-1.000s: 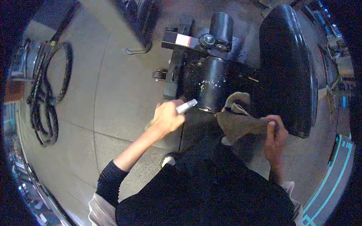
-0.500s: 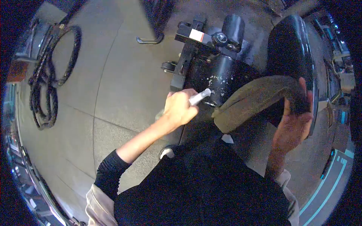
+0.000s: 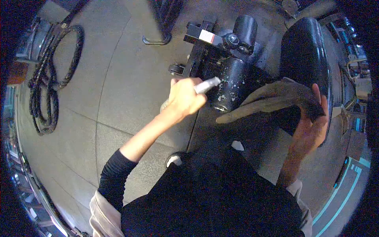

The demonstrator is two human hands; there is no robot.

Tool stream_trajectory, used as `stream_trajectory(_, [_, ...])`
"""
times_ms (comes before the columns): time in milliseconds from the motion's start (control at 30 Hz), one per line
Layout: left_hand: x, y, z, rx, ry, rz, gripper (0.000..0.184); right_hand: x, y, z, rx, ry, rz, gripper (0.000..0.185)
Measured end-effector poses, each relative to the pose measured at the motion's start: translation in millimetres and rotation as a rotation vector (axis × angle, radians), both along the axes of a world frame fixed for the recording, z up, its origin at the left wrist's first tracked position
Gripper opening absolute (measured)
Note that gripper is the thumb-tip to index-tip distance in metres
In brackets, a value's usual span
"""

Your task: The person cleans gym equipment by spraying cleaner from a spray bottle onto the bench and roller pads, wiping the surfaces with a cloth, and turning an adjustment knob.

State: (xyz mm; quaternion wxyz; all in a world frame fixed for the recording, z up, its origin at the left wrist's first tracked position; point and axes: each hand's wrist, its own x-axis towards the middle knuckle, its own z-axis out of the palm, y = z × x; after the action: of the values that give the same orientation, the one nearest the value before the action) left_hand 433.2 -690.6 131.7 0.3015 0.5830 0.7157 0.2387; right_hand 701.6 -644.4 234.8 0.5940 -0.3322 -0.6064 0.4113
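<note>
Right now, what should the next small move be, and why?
Perhaps bring the cloth in the right hand onto the lower black roller and wipe: white spots dot it, the cloth looks close by, and the spray bottle in the left hand points there.

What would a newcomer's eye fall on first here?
The white-speckled black roller near the middle probably draws the eye first, with a pale nozzle in the left hand beside it. Next comes the brown cloth in the right hand, then the coiled dark rope at the picture's left.
</note>
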Motion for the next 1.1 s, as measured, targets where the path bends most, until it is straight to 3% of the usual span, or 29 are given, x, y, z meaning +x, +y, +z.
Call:
stream_trajectory(233, [19.8, -36.5, -12.0, -0.108, 0.048, -0.189, 0.03, 10.7, -7.1, 14.7, 0.035, -0.122, -0.287, 0.061])
stream_trajectory(367, [16.6, -56.9, -26.4, 0.026, -0.004, 0.009, 0.029, 17.5, -6.9, 13.9, 0.056, -0.135, -0.28, 0.061])
stream_trajectory(500, [-11.6, -58.2, -38.1, -0.197, 0.041, 0.126, 0.033, 17.4, -4.6, 16.8, 0.055, -0.133, -0.294, 0.059])
stream_trajectory(667, [-35.2, -44.5, -45.3, -0.113, -0.006, 0.241, 0.035, 17.8, -2.0, 30.4, 0.133, -0.162, -0.336, 0.049])
stream_trajectory(733, [-30.0, -47.1, -45.3, 0.074, 0.097, 0.067, 0.034, 14.3, -3.8, 31.8, 0.139, -0.185, -0.36, 0.046])
stream_trajectory(833, [-6.1, -55.8, -41.5, 0.025, 0.134, -0.047, 0.03, 14.2, -4.4, 31.5, 0.15, -0.262, -0.384, 0.042])
stream_trajectory(900, [6.5, -62.4, -46.1, 0.101, 0.001, -0.017, 0.031, 15.0, -3.7, 28.3, 0.157, -0.314, -0.386, 0.041])
stream_trajectory(967, [6.5, -68.3, -55.8, 0.227, -0.082, 0.035, 0.033, 16.0, -2.1, 21.3, 0.217, -0.304, -0.234, 0.044])
stream_trajectory(1067, [-4.7, -78.0, -50.8, 0.225, -0.489, 0.288, 0.042, 13.4, 8.6, 24.3, 0.153, -0.277, -0.045, 0.047])
stream_trajectory(1100, [-13.7, -83.3, -54.6, 0.242, -0.512, 0.272, 0.042, 12.6, 9.6, 24.0, 0.156, -0.278, -0.05, 0.047])
